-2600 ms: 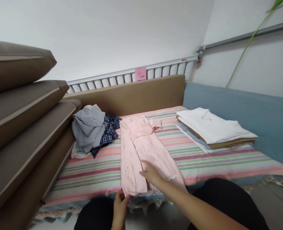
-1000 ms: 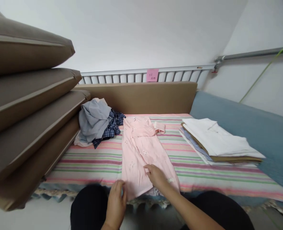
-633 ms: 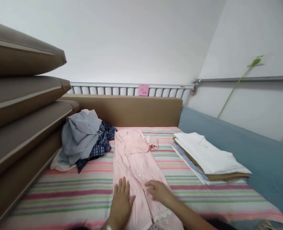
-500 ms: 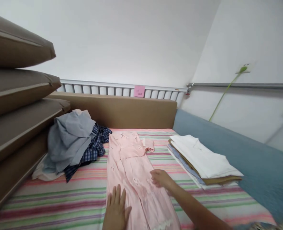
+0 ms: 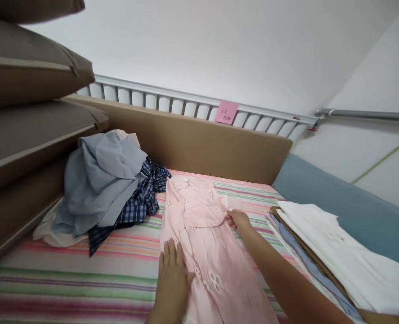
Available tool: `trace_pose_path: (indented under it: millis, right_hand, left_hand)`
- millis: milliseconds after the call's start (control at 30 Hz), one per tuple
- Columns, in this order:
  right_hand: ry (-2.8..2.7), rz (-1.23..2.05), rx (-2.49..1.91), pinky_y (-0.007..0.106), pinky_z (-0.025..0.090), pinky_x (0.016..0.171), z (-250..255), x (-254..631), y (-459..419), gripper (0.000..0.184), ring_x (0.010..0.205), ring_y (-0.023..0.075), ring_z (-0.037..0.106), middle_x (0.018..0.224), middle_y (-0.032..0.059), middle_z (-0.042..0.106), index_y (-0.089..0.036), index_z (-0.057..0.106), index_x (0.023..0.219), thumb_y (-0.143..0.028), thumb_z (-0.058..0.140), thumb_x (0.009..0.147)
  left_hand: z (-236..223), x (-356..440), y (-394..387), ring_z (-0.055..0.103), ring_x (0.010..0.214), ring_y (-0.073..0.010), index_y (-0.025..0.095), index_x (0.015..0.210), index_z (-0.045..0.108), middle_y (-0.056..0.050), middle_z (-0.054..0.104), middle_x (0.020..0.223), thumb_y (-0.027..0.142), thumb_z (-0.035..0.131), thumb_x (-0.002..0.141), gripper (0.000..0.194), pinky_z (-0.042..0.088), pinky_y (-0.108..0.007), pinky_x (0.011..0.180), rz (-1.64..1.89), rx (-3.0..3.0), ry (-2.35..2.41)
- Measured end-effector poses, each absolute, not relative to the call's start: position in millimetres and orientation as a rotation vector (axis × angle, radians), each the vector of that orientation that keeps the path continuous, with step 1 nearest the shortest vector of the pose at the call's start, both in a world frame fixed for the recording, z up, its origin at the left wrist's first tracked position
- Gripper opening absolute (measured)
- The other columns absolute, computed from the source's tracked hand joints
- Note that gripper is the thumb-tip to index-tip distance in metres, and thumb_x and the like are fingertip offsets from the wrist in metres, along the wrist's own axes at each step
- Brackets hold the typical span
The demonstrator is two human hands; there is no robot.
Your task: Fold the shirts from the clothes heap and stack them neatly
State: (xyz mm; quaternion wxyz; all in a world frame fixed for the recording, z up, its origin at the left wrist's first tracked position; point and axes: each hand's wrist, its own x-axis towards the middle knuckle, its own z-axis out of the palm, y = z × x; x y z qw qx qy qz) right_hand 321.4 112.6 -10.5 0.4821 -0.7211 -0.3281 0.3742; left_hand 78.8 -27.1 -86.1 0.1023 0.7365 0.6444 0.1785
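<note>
A pink dress (image 5: pixel 202 243) with small eyelet flowers lies lengthwise on the striped sheet (image 5: pixel 84 270), folded narrow. My left hand (image 5: pixel 174 274) rests flat on the dress's left edge, fingers stretched out together. My right hand (image 5: pixel 239 220) reaches farther up, at the dress's waist on its right side, with the fingers curled on the short sleeve there. The rest of that sleeve is hidden by my hand.
A heap of loose clothes, grey cloth (image 5: pixel 98 180) over a blue plaid shirt (image 5: pixel 141 202), lies at the left. Folded clothes, a white garment (image 5: pixel 351 261) on top, are stacked at the right. Brown cushions (image 5: pixel 27 135) rise at the left, a brown backrest (image 5: pixel 202 144) behind, a blue cushion (image 5: pixel 337 202) right.
The view has moved closer over the bed. My left hand went from the hem onto the dress and lies flat. My right hand slid up from the skirt to the sleeve.
</note>
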Motion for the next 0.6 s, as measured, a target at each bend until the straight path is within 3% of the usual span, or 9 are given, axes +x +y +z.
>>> trace_pose_path:
  millis: [100,367,600]
  right_hand:
    - [-0.881,0.871,-1.627,0.013,0.021,0.030,21.0,319.5,126.4,0.027,0.032,0.0043,0.039,0.045,-0.0047,0.050,-0.019,0.039,0.058,-0.024,0.062,0.073]
    - [-0.974,0.842,-1.374,0.012,0.041,0.041,85.2,309.3,156.6,0.020,0.047,0.0061,0.053,0.053,-0.0047,0.052,-0.018,0.049,0.069,-0.027,0.066,0.073]
    - [-1.021,0.755,-1.637,0.017,0.049,0.056,67.3,315.0,178.9,0.015,0.058,0.0089,0.061,0.058,-0.0025,0.056,-0.019,0.046,0.073,-0.028,0.052,0.084]
  left_hand:
    - [-81.5,76.7,-26.2,0.017,0.136,-0.0340,0.009,0.139,0.030,-0.019,0.023,0.146,0.031,0.055,0.077,0.071,0.024,-0.050,0.108,0.426,2.128,1.895]
    - [-91.7,75.3,-25.5,0.015,0.136,-0.0349,0.008,0.140,0.028,-0.020,0.022,0.146,0.032,0.056,0.077,0.072,0.025,-0.050,0.107,0.450,2.154,1.902]
    - [-90.2,69.9,-27.3,0.016,0.134,-0.0387,0.028,0.135,0.040,-0.016,0.020,0.148,0.042,0.057,0.077,0.062,0.026,-0.056,0.104,0.523,2.165,1.784]
